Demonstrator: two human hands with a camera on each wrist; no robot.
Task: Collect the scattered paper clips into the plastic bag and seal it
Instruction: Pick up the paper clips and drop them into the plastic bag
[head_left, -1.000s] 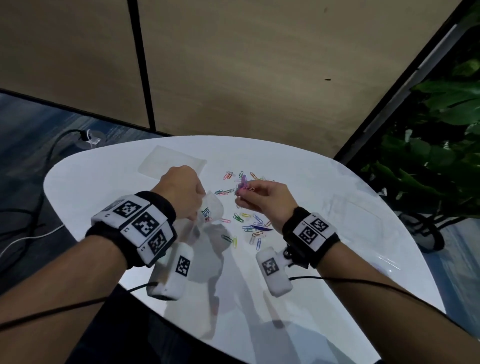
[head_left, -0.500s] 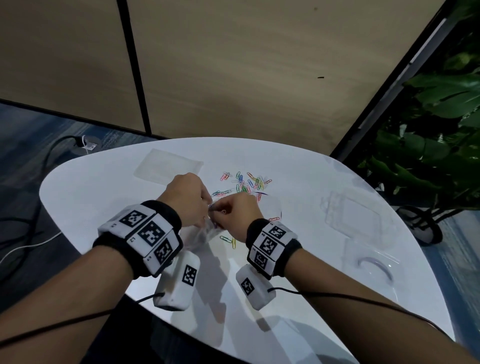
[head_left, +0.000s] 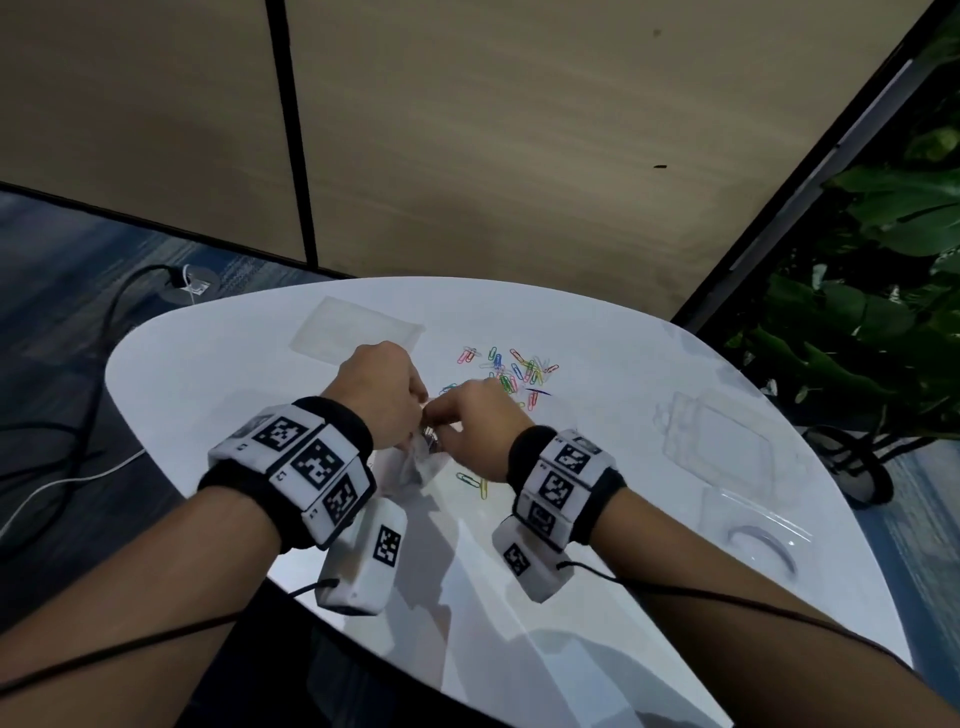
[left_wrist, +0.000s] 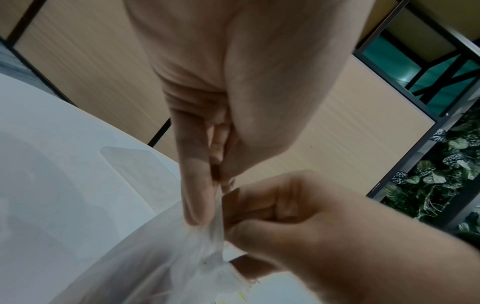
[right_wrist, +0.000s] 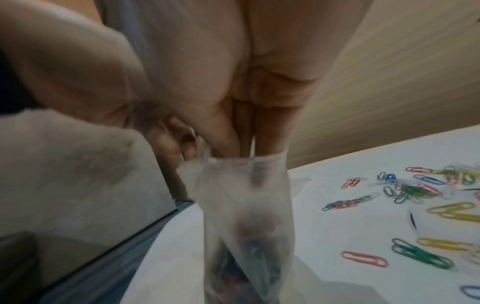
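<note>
A small clear plastic bag (head_left: 415, 465) hangs between my hands just above the white table (head_left: 218, 374), with coloured clips showing through its lower part (right_wrist: 249, 253). My left hand (head_left: 382, 395) pinches the bag's top edge (left_wrist: 217, 207). My right hand (head_left: 472, 423) is right against it, with its bunched fingertips (right_wrist: 233, 144) pushed into the bag's mouth. The clips it carries are hidden by the fingers. Several loose paper clips (head_left: 511, 371) lie scattered just beyond both hands, and two more (head_left: 475, 483) lie under my right wrist.
A flat clear bag (head_left: 358, 330) lies at the table's far left, and clear plastic packaging (head_left: 722, 441) sits at the right. The table edge curves close in front of me. A leafy plant (head_left: 872, 312) stands off to the right, and cables (head_left: 104, 332) run over the floor at left.
My right hand left the clip pile with a pinch of clips and swung left to the bag. The left hand kept holding the bag and barely moved.
</note>
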